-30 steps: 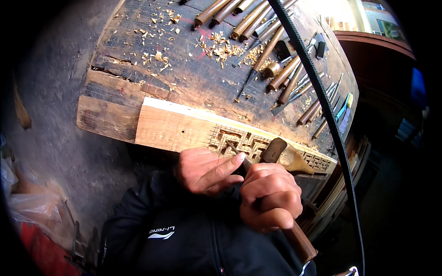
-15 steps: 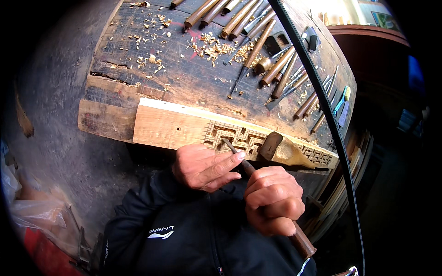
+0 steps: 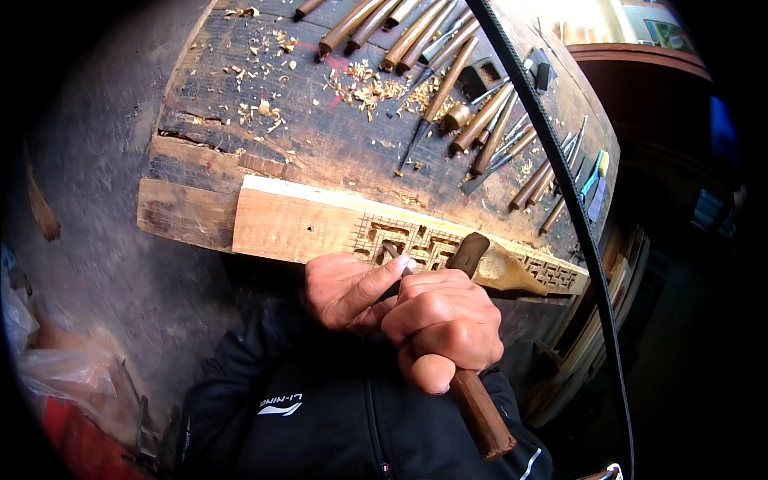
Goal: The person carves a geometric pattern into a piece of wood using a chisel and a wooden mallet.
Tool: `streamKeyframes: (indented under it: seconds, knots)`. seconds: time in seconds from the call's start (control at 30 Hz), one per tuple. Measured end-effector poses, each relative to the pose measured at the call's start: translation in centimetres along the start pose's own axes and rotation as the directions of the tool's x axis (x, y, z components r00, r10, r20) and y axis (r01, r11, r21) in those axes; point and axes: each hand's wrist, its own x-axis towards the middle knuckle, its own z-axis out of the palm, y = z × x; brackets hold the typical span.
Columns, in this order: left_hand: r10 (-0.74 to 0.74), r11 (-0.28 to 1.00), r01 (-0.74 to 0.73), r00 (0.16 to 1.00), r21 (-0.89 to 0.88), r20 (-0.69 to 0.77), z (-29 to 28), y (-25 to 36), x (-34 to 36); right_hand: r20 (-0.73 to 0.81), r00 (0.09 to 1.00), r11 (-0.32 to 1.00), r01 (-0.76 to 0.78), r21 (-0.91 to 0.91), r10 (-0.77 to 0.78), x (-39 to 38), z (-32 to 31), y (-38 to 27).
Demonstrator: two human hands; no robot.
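A long pale board (image 3: 276, 220) lies along the near edge of the bench, with a gridded fretwork pattern cut into its right part. My right hand (image 3: 448, 320) is closed in a fist around the wooden handle of a carving chisel (image 3: 484, 416), whose butt sticks out below it toward my body. My left hand (image 3: 348, 292) rests at the board's near edge, its fingers pinching the chisel's shank close to the blade. The blade tip is in a recess at the pattern's left end. Touching the carved area on the right lies a wooden mallet-like tool (image 3: 512, 268) with a dark, blocky end.
Several wood-handled chisels (image 3: 436, 88) lie in a row across the far side of the worn bench (image 3: 320, 152). Curled shavings (image 3: 368, 90) are scattered among them. A black strap (image 3: 552, 152) crosses the view at right. Planks (image 3: 608, 320) stand beyond the bench's right end.
My right hand has moved left and slightly forward, up against my left fingers. The chisel's handle has swung left and stands at a steeper angle. The board has hardly moved.
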Motion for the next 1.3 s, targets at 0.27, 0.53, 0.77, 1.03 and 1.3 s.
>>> streamKeyframes:
  seconds: [0.27, 0.53, 0.77, 1.03, 1.3]
  knots:
    - [0.018, 0.998, -0.014, 0.998, 0.056, -0.062, 1.5, 0.6, 0.7, -0.298, 0.953, 0.983, 0.005, -0.182, -0.06, -4.0, 1.7, -4.5]
    - [0.016, 0.989, -0.027, 0.997, 0.146, 0.077, 1.0, 1.0, 1.2, 0.141, 0.989, 0.999, 0.035, 0.037, -0.04, -3.3, -3.2, -6.0]
    - [-0.026, 0.991, 0.018, 0.998, 0.13, 0.057, 1.3, 0.8, 0.7, -0.179, 0.983, 0.989, 0.053, 0.137, -0.028, -4.5, -2.3, -5.6]
    - [-0.044, 0.983, 0.034, 0.998, 0.182, 0.054, 1.4, 1.0, 0.6, -0.143, 0.99, 0.989, 0.008, 0.15, 0.014, -3.9, -2.8, -4.4]
    - [-0.023, 0.978, 0.023, 1.0, 0.208, -0.003, 1.9, 0.7, 0.6, -0.116, 0.993, 0.99, -0.014, 0.138, 0.03, -3.5, -3.0, -4.3]
